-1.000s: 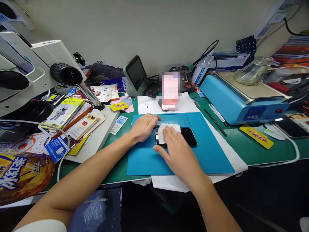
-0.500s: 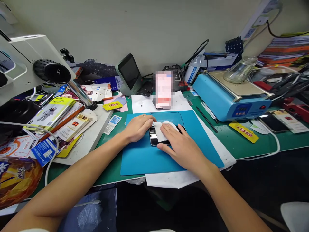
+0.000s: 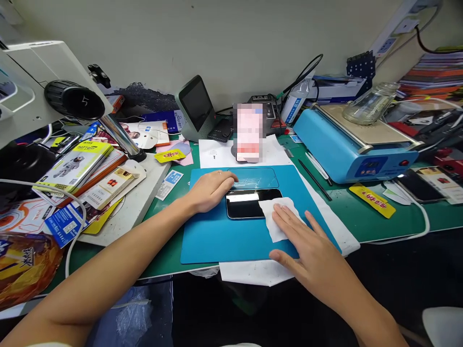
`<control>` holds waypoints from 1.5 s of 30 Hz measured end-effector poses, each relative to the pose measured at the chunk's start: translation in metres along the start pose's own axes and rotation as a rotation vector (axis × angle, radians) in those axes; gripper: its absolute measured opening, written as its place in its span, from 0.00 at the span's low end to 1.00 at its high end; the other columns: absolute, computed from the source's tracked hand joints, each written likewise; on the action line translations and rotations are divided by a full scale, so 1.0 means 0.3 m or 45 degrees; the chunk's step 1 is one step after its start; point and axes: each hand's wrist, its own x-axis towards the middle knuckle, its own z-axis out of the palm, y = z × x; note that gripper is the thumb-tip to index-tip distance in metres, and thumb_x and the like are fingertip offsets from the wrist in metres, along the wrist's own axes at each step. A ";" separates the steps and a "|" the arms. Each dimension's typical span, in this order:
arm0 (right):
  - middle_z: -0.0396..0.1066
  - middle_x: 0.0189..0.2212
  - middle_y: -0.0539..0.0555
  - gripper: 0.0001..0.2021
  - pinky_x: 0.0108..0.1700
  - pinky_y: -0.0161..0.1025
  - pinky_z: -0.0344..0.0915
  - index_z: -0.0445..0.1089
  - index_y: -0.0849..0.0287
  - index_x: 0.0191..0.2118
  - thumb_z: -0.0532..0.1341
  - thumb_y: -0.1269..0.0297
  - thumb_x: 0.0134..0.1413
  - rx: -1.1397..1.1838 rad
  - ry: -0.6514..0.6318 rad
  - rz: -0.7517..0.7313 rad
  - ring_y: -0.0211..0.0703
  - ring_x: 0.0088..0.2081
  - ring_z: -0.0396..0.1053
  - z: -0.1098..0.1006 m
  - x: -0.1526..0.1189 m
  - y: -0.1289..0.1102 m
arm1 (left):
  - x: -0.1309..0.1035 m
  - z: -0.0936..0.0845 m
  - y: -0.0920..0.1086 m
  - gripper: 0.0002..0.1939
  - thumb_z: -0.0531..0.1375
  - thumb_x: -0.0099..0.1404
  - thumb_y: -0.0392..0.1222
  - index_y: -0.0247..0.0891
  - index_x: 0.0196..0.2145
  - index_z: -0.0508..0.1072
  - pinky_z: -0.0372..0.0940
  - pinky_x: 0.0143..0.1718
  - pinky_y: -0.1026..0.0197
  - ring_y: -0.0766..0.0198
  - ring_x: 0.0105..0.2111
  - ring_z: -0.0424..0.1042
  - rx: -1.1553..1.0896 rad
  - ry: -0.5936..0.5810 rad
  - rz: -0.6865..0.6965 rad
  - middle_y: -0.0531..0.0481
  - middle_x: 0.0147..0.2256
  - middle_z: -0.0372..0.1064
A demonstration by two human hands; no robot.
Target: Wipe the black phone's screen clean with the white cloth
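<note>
A smartphone (image 3: 242, 208) with a glossy black screen lies flat on a blue work mat (image 3: 217, 241). My left hand (image 3: 211, 190) rests at its left end, fingers bent together against the top left corner; the fingertips are partly hidden. Flat under the stretched fingers of my right hand (image 3: 307, 241) is a white wipe (image 3: 275, 219), which covers the phone's lower right corner and part of the mat. The thumb of that hand stands apart. Just behind the phone lies a clear, phone-shaped sheet (image 3: 258, 178).
A lit phone (image 3: 249, 135), its screen blurred, stands at the back. On the right are a blue heating plate (image 3: 336, 144) with a glass jar (image 3: 371, 103) and a black stick (image 3: 314, 180). A microscope (image 3: 77, 99) and stacked boxes (image 3: 74, 168) crowd the left.
My right hand has slid right and toward me with the wipe, uncovering most of the phone's screen. My left hand has stayed at the phone's left end.
</note>
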 end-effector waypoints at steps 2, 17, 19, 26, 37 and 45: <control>0.54 0.70 0.62 0.39 0.70 0.65 0.47 0.49 0.59 0.73 0.54 0.42 0.65 0.014 -0.016 -0.032 0.58 0.70 0.53 -0.003 0.012 -0.023 | 0.003 0.002 0.000 0.26 0.39 0.77 0.49 0.38 0.49 0.74 0.65 0.48 0.53 0.55 0.42 0.73 0.001 -0.001 0.006 0.47 0.39 0.75; 0.52 0.71 0.61 0.39 0.72 0.62 0.41 0.54 0.65 0.71 0.45 0.39 0.68 0.173 -0.074 -0.184 0.52 0.72 0.48 0.020 0.255 -0.242 | -0.003 0.007 -0.006 0.30 0.36 0.77 0.52 0.38 0.50 0.74 0.66 0.46 0.52 0.55 0.40 0.73 -0.063 0.027 0.007 0.46 0.38 0.75; 0.51 0.72 0.60 0.38 0.72 0.64 0.40 0.53 0.64 0.71 0.44 0.39 0.69 0.167 -0.090 -0.135 0.51 0.73 0.48 0.010 0.265 -0.210 | -0.007 0.009 -0.011 0.29 0.37 0.77 0.53 0.38 0.50 0.74 0.66 0.47 0.52 0.55 0.41 0.73 -0.063 0.047 0.003 0.45 0.41 0.76; 0.54 0.71 0.61 0.36 0.70 0.70 0.42 0.50 0.58 0.73 0.46 0.41 0.69 0.069 -0.026 0.143 0.57 0.71 0.51 -0.010 0.150 -0.011 | -0.006 0.002 -0.002 0.28 0.37 0.77 0.52 0.39 0.51 0.73 0.65 0.44 0.52 0.55 0.38 0.72 -0.039 0.000 -0.011 0.47 0.36 0.75; 0.57 0.69 0.67 0.39 0.68 0.67 0.52 0.51 0.65 0.72 0.50 0.41 0.67 -0.062 0.107 0.073 0.62 0.69 0.56 0.018 0.016 -0.073 | 0.001 0.005 0.000 0.28 0.37 0.77 0.52 0.40 0.50 0.73 0.65 0.47 0.51 0.54 0.42 0.73 -0.030 0.005 -0.015 0.45 0.41 0.76; 0.56 0.68 0.67 0.43 0.70 0.64 0.50 0.59 0.71 0.68 0.48 0.36 0.65 0.067 -0.008 -0.087 0.60 0.70 0.54 0.022 0.134 -0.245 | 0.002 0.010 0.002 0.29 0.36 0.77 0.51 0.39 0.50 0.73 0.65 0.47 0.51 0.55 0.41 0.73 -0.031 0.029 -0.020 0.46 0.37 0.75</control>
